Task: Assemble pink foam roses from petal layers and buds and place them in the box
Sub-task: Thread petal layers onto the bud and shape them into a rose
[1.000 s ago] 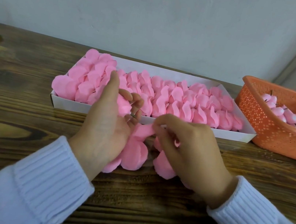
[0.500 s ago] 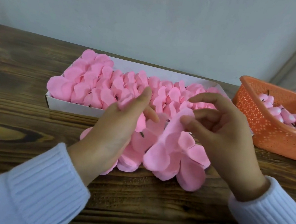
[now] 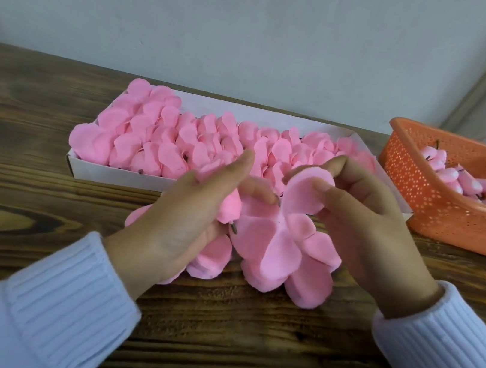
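Centre frame: our left hand [image 3: 179, 218] fingers curl round a bud [image 3: 229, 210], right hand [image 3: 367, 230] fingers pinch a petal layer [image 3: 276, 245]; box [image 3: 116, 176] behind, upper centre.

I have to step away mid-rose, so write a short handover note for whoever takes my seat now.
Left hand holds a bud, its stem free.
Right hand pinches a petal layer by one petal.
More petal layers lie on the table under the left hand; spare buds are in the basket.
Done: many roses in the box.
Left: push the stem through the layer, box this rose.
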A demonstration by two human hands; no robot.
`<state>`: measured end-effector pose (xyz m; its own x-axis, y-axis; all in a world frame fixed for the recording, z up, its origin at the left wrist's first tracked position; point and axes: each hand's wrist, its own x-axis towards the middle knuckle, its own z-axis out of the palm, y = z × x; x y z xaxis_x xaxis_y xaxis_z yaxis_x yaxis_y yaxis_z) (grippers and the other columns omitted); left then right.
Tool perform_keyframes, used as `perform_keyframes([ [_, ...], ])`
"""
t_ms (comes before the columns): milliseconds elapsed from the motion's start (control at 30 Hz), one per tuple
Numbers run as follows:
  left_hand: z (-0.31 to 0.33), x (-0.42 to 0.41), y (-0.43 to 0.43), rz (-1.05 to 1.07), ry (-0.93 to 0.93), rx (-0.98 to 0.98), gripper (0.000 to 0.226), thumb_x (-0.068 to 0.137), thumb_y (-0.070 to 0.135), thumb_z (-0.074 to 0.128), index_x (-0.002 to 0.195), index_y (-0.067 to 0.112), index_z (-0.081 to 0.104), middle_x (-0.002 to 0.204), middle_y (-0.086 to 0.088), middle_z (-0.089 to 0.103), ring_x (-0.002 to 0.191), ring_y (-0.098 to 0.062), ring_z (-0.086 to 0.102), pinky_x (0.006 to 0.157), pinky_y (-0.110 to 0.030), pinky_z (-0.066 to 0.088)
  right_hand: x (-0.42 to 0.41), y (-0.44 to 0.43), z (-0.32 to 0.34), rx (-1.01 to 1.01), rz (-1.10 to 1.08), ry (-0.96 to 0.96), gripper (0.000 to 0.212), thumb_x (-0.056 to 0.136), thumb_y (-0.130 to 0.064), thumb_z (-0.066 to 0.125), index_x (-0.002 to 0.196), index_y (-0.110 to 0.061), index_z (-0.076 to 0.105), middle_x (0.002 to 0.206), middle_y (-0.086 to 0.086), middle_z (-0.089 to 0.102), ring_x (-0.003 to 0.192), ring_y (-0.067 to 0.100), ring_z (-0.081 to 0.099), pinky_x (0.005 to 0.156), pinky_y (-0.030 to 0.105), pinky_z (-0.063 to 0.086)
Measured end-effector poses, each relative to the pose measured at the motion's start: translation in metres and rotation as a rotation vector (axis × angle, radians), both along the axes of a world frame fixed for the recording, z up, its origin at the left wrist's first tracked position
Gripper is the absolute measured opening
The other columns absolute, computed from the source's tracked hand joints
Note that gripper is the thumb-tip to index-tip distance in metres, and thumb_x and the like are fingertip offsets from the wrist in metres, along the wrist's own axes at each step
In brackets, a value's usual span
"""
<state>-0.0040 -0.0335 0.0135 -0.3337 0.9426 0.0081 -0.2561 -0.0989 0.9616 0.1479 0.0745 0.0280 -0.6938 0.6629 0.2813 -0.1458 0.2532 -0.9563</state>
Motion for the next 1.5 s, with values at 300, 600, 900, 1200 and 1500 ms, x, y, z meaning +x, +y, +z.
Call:
perform_keyframes([
  [300,0.003,0.008,-0.007,0.067,0.404,0.174,0.042,0.084,0.055,0.051,0.064,0.026,0.075,0.078,0.008,0.074,0.082,-0.002,0.068,0.075,-0.01,0.046,0.003,-0.003,0.002,-0.124,0.272,-0.152,0.032,0.067,-0.005,0.076,0.092,-0.01,0.056,0.076,-0.003,0.066,0.067,0.01,0.063,0.061,0.022,0.053],
  [600,-0.002,0.011,-0.005,0.066,0.526,0.269,0.036,0.091,0.041,0.055,0.075,0.014,0.071,0.084,0.005,0.072,0.086,-0.004,0.066,0.078,-0.01,0.045,0.002,-0.011,0.001,-0.191,0.295,-0.186,0.019,0.072,-0.011,0.075,0.062,-0.02,0.062,0.06,-0.004,0.058,0.056,0.008,0.056,0.051,0.018,0.045],
  [900,-0.002,0.013,-0.004,0.302,0.327,0.272,0.054,0.077,0.069,0.037,0.072,0.03,0.073,0.112,0.019,0.067,0.112,0.007,0.055,0.099,-0.033,0.036,-0.001,-0.017,-0.003,-0.015,-0.018,-0.268,0.019,0.078,-0.015,0.079,0.075,-0.019,0.06,0.065,-0.003,0.062,0.06,0.014,0.059,0.054,0.029,0.049],
  [1200,0.003,0.02,-0.012,0.208,0.643,0.211,0.024,0.081,0.076,0.025,0.093,0.08,0.046,0.13,0.001,0.059,0.135,-0.009,0.036,0.116,-0.034,0.02,-0.002,-0.028,-0.004,-0.033,-0.01,-0.249,0.01,0.073,-0.02,0.073,0.079,-0.023,0.065,0.068,-0.004,0.066,0.061,0.011,0.064,0.053,0.023,0.05],
  [1500,-0.009,0.016,-0.007,0.197,0.677,0.221,0.039,0.075,0.082,0.021,0.103,0.075,0.047,0.135,0.003,0.055,0.138,-0.005,0.031,0.113,-0.023,0.018,0.0,-0.027,-0.007,-0.088,0.015,-0.229,0.019,0.075,-0.021,0.068,0.091,-0.011,0.066,0.079,0.014,0.069,0.069,0.022,0.065,0.063,0.038,0.053],
])
